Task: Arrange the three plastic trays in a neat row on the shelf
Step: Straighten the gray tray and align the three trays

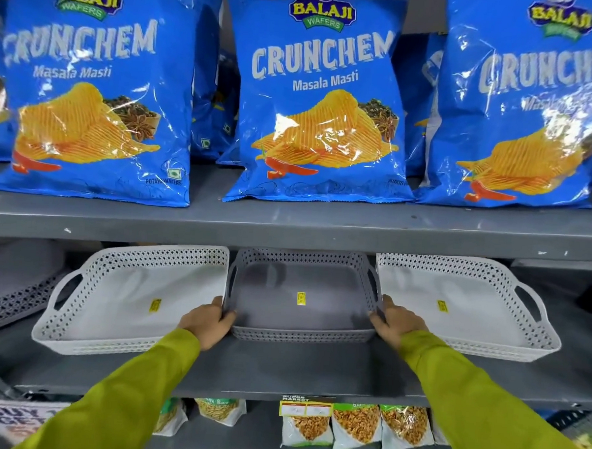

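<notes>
Three perforated plastic trays stand side by side on the grey middle shelf (297, 372). The grey tray (299, 334) is in the centre, between a white tray (86, 337) on the left and another white tray (507, 348) on the right. My left hand (209, 321) grips the grey tray's front left corner. My right hand (397, 320) grips its front right corner. Each tray carries a small yellow sticker inside. The left white tray sits slightly askew, its front edge closer to me than the others.
Large blue chip bags (315, 98) fill the shelf above. Small snack packets (356, 430) sit on the shelf below. A dark perforated panel (13, 298) lies at the left of the middle shelf. Bare shelf shows in front of the trays.
</notes>
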### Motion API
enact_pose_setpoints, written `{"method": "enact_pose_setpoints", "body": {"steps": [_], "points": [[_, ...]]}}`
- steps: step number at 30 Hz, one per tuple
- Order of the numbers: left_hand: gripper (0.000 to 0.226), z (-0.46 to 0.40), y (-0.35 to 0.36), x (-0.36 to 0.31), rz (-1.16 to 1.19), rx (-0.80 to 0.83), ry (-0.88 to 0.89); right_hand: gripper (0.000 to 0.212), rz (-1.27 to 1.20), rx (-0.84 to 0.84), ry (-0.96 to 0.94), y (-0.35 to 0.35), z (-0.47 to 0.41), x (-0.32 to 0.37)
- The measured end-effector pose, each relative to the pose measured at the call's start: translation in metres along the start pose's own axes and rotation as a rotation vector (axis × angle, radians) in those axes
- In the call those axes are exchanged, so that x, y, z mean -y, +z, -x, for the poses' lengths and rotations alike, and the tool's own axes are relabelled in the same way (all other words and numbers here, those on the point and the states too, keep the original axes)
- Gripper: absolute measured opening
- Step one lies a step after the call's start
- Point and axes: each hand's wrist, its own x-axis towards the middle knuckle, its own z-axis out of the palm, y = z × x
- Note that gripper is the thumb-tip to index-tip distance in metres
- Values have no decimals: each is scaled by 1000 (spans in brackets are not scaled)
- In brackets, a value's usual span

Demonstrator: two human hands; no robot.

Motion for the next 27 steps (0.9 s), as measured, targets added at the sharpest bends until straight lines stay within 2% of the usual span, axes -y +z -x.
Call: {"method": "enact_pose_setpoints", "body": {"steps": [4,20,27], "points": [[47,3,-1,-1,34,31,2,50,14,-59,3,5,3,1],[51,7,-8,-3,26,104,-14,54,-15,76,8,-2,4,1],[54,29,-4,8,46,134,10,49,41,79,-4,3,30,-2]]}}
